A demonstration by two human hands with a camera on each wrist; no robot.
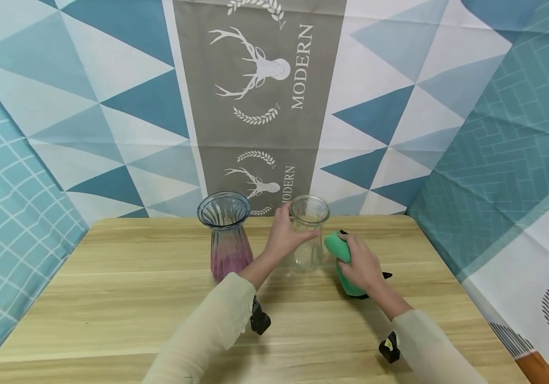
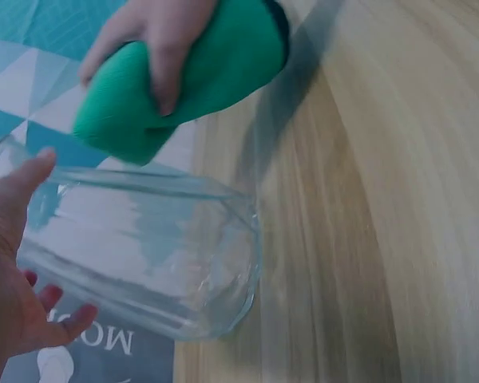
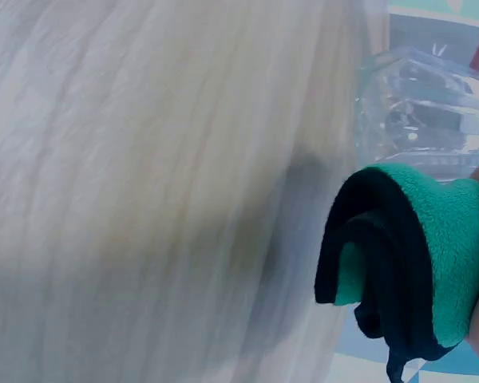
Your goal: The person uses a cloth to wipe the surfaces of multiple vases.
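Note:
A clear glass vase (image 1: 307,248) stands upright on the wooden table, close to the patterned backdrop. My left hand (image 1: 290,233) is at its neck, thumb across the front and fingers on the left. In the left wrist view the fingers of that hand (image 2: 20,263) are spread and loosely bent beside the glass; firm contact cannot be made out. Just right of the vase, my right hand (image 1: 362,264) grips a bunched green cloth (image 1: 338,248) with black edging. The right wrist view shows the cloth's folded black edge (image 3: 383,263) near the vase's base.
Left of the clear vase stands a ribbed glass vase (image 1: 228,240), blue at the rim and pink at the base. Behind the wooden table (image 1: 111,298) hangs a backdrop (image 1: 260,133) printed with deer heads and triangles. Tiled-pattern sheets flank both sides.

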